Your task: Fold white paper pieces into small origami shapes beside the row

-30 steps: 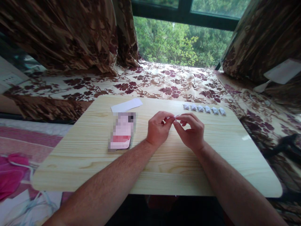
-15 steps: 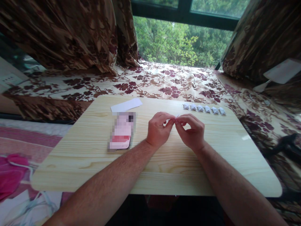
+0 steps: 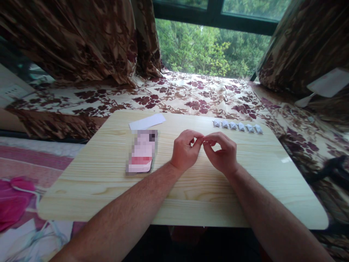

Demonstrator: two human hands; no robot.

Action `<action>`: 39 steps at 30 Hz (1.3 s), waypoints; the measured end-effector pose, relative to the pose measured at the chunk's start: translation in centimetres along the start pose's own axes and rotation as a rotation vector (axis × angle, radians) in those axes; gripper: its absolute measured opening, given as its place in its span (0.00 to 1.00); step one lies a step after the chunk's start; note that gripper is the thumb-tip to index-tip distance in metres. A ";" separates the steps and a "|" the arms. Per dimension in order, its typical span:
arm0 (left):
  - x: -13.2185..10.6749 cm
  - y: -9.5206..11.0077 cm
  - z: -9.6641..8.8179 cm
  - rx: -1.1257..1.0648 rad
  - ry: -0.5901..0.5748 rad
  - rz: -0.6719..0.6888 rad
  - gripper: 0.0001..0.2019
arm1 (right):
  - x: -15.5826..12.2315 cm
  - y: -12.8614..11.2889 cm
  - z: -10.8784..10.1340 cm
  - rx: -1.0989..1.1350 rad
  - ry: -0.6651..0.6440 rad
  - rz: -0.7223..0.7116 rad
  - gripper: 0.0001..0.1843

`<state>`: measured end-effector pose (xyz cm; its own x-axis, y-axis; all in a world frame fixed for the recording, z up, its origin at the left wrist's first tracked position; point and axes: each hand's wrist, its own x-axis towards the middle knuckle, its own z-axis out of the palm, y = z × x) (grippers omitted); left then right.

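Note:
My left hand (image 3: 187, 149) and my right hand (image 3: 222, 150) meet above the middle of the table, thumb and forefinger pinched on each. Their fingertips touch or nearly touch around a small piece of white paper, now almost wholly hidden by the fingers. Beyond my right hand, several small white folded paper shapes (image 3: 241, 126) stand in a row near the table's far right edge. To the left of my left hand lies a phone (image 3: 143, 151), back side up and partly pixelated. Flat white paper strips (image 3: 147, 122) lie just behind it.
The pale wood-grain table (image 3: 109, 185) has rounded corners. Behind it is a ledge covered in floral cloth (image 3: 196, 94), below a window with brown curtains (image 3: 95, 40). Pink fabric (image 3: 16, 200) lies at the lower left, and a dark object (image 3: 332, 171) stands at the right.
The white paper that stuck up between my fingertips has dropped out of sight behind the fingers. My left hand has shifted very slightly right; both hands keep their pinch.

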<state>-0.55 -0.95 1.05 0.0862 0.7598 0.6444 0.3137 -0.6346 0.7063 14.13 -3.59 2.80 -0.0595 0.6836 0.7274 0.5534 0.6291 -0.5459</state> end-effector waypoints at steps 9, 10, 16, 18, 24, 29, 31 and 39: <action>0.1 0.3 -0.2 -0.011 0.018 0.021 0.03 | 0.1 0.0 -0.1 -0.058 0.015 -0.033 0.08; 0.0 0.3 -0.2 -0.020 0.017 0.011 0.03 | 0.1 0.0 -0.1 -0.054 0.008 -0.033 0.08; 0.0 0.4 -0.3 -0.065 0.011 -0.049 0.05 | 0.1 0.0 -0.2 -0.054 -0.017 -0.015 0.07; 0.1 0.4 -0.3 -0.067 0.008 -0.073 0.05 | 0.1 0.1 -0.2 -0.058 -0.012 -0.013 0.06; 0.1 0.4 -0.3 -0.064 -0.001 -0.125 0.06 | 0.0 0.2 -0.1 -0.062 -0.017 -0.007 0.06; 0.0 0.5 -0.3 -0.080 -0.016 -0.157 0.07 | 0.0 0.3 -0.1 -0.104 0.029 -0.003 0.05; 0.0 0.6 -0.3 -0.087 -0.017 -0.161 0.07 | 0.0 0.3 0.0 -0.117 0.046 0.003 0.04; 0.0 0.4 -0.1 -0.161 0.010 -0.248 0.08 | -0.2 0.5 0.2 -0.104 0.064 0.055 0.03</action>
<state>-0.52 -1.24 1.42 0.0156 0.8936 0.4485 0.1697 -0.4445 0.8796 14.22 -3.31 2.32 0.0245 0.6888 0.7245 0.6376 0.5474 -0.5420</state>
